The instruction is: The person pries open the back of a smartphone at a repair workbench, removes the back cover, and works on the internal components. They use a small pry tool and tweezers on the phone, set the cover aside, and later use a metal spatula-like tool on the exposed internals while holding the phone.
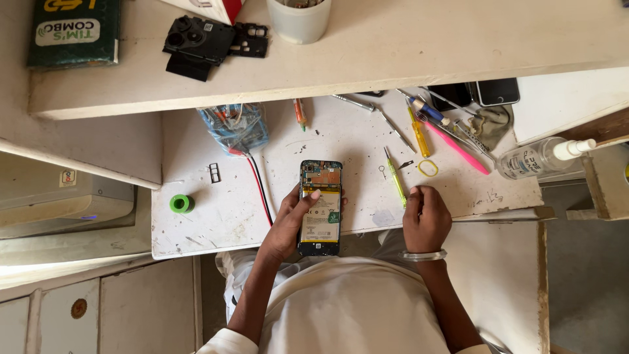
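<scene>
Scratched white worktable (pixel 216 223) under a white shelf (pixel 393 52), pale cabinets (pixel 98 314) below.

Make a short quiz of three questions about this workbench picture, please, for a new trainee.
1. True or false: the back cover of the opened phone is off, so the battery shows.
2. Which hand holds the phone? A) left hand B) right hand C) both hands
3. What colour is the small roll that lies on the white table, to the left of the phone?

Key
1. True. The battery and the circuit board at the top are bare.
2. A. The left hand grips the phone with its thumb on the battery; the right hand rests as a fist on the table beside a yellow-green screwdriver.
3. Green.
</scene>
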The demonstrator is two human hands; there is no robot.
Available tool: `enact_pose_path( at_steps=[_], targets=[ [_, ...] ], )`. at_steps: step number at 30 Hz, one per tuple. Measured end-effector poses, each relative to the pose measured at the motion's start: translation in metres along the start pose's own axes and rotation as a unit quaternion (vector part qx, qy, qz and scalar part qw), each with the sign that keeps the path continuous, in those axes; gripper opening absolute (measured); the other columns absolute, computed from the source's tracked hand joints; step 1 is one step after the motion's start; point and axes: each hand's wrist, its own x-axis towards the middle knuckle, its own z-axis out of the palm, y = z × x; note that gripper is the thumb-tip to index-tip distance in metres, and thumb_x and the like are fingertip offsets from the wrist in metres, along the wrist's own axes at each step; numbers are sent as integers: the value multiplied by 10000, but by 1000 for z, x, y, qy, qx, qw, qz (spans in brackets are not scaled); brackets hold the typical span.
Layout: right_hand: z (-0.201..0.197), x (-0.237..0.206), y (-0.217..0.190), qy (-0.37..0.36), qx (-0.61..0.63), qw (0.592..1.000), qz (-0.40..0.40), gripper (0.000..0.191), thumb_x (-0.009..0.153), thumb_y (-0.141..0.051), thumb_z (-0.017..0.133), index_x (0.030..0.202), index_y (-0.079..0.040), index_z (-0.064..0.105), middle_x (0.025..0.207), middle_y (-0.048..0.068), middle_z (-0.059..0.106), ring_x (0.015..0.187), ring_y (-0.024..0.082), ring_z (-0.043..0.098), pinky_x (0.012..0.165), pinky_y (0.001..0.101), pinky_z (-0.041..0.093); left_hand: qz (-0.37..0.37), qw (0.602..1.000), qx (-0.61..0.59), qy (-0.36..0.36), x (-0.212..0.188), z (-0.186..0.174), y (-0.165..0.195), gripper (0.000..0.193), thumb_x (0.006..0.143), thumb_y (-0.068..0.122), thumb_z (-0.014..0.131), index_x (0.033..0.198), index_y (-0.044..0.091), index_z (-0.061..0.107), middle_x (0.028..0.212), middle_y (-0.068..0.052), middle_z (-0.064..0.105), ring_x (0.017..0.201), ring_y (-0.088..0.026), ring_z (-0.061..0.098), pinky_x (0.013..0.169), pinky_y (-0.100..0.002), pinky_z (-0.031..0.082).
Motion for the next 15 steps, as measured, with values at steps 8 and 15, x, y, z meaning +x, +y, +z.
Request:
enact_pose_path(
  at_steps=[8, 15],
  targets=[
    [-2, -2, -1, 6, 8, 1000, -5, 112, 1024, -120, 644, 949, -37, 631, 812, 82, 652, 672, 247, 616, 621, 385, 482, -3, 1000, -11, -4, 1, 0, -3, 521, 999, 309, 592, 1407, 6, 478, 1196, -233, 719, 1054, -260, 733, 904, -396, 619],
    [-2, 0, -4, 35, -12, 999, -21, 85, 1015, -119, 648, 968, -49, 637, 847, 99, 650, 714, 278, 622, 640, 399, 490, 1, 1000, 4, 5, 3, 0, -4, 519, 992, 299, 596, 1396, -11, 495, 1200, -217, 726, 1076, -256, 737, 918, -394, 620]
  ],
)
